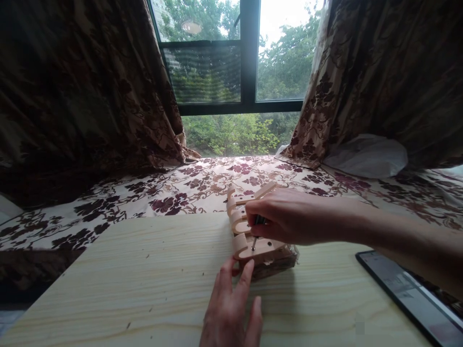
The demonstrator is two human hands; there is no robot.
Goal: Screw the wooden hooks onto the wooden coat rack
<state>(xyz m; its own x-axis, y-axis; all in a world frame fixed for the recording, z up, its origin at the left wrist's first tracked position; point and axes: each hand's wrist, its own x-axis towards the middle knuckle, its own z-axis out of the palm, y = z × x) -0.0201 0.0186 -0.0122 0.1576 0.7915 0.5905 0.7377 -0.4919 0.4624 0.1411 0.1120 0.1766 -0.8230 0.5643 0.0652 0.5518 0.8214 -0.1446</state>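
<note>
A peach-coloured piece with rounded, hook-like ends and several holes (240, 244) lies on top of a brownish block wrapped in clear film (278, 268). My right hand (289, 217) is closed round the dark handle of a screwdriver (255, 241). The screwdriver stands nearly upright, its thin shaft reaching down to a screw or hole in the nearest peach-coloured section. My left hand (231, 303) has its fingers apart, with the fingertips at the near left edge of the piece and block. My right hand hides part of the piece's far right side.
The block sits on a pale wooden board (126, 274) dotted with small dark specks. A tablet-like device with a dark edge (415, 299) lies at the right. Behind are a flowered cloth (202, 185), a white plastic bag (369, 156), curtains (318, 115) and a window (249, 58).
</note>
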